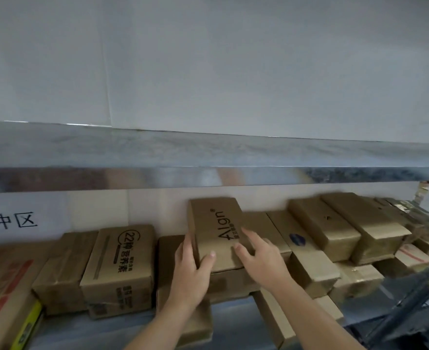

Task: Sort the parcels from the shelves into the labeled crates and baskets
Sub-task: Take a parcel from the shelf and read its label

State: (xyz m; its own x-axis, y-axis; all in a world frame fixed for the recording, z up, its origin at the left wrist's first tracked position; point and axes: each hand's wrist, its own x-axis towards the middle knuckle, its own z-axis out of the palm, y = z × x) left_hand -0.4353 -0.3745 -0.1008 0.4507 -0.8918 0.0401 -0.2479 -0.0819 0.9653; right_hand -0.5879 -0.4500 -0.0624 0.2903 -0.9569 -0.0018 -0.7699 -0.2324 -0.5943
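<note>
A brown cardboard parcel printed "Align" [216, 223] lies on top of other boxes on the lower shelf, in the middle of the head view. My left hand [194, 271] grips its near left corner, thumb on the top face and fingers down the left side. My right hand [257, 258] rests on its near right part, fingers spread over the top and the right edge. Both forearms reach in from the bottom of the frame.
A box marked "22" [122, 261] stands left of it, beside plain brown boxes [64, 271]. Several more cardboard parcels [334, 231] are stacked to the right. A metal shelf beam [208, 176] runs overhead. A printed red-and-yellow carton [3, 296] sits at far left.
</note>
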